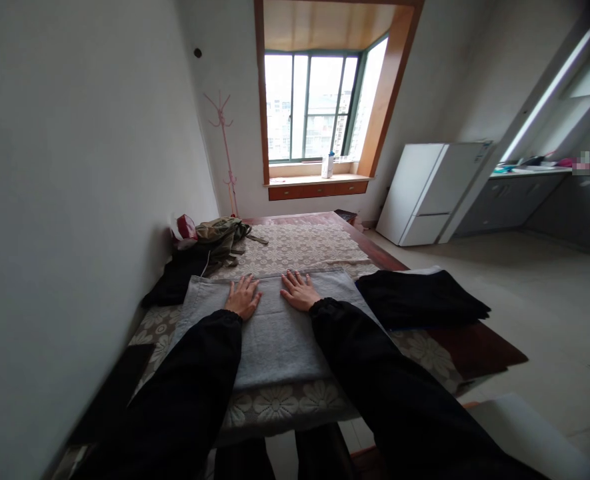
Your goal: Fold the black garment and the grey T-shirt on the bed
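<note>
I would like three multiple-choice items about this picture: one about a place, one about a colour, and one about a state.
1. Where does the folded black cloth lie?
A. on the window sill
B. on the table, to the right of the grey cloth
C. on the floor

2. What colour is the cloth under both hands?
A. grey
B. red
C. yellow

3. How are the hands?
A. closed into fists
B. lifted in the air
C. open, flat on the cloth

Key: 1 B, it rests on the table beside the grey cloth. 2 A, the cloth looks grey. 3 C, the left hand and the right hand lie palm down with fingers spread.
</note>
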`<state>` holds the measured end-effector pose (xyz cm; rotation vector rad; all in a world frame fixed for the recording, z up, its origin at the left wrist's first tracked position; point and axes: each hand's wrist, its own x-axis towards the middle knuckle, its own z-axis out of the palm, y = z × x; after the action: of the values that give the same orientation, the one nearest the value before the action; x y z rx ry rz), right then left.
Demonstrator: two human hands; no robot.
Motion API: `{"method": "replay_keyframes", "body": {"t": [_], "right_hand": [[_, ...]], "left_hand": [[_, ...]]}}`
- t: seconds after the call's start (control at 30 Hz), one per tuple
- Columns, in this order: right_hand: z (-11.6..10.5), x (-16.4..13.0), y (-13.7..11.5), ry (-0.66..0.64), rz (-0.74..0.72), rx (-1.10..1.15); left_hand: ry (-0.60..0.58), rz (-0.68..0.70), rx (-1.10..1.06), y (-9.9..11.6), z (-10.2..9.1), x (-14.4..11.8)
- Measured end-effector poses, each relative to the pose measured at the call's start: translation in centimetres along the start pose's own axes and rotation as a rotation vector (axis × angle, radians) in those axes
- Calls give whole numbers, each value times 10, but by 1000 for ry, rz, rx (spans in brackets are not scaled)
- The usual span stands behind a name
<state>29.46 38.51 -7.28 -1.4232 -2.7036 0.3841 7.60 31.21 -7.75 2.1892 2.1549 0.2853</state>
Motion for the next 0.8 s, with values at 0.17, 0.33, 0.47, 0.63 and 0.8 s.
{"method": "replay_keyframes", "body": {"t": [0.17, 0.33, 0.47, 0.63, 0.8], "right_hand": [[30, -78, -31, -38, -163, 27], [60, -164, -54, 96, -206, 56], [58, -187, -53, 158, -169, 1], [63, -200, -22, 296, -110, -163], [67, -231, 33, 468, 10, -326]], "left_hand": [[-89, 150, -37, 39, 14, -78], [-3, 219, -34, 57, 27, -156], [54, 199, 20, 56, 24, -177], [194, 131, 154, 40, 20, -194], [244, 28, 253, 1, 12, -225]]}}
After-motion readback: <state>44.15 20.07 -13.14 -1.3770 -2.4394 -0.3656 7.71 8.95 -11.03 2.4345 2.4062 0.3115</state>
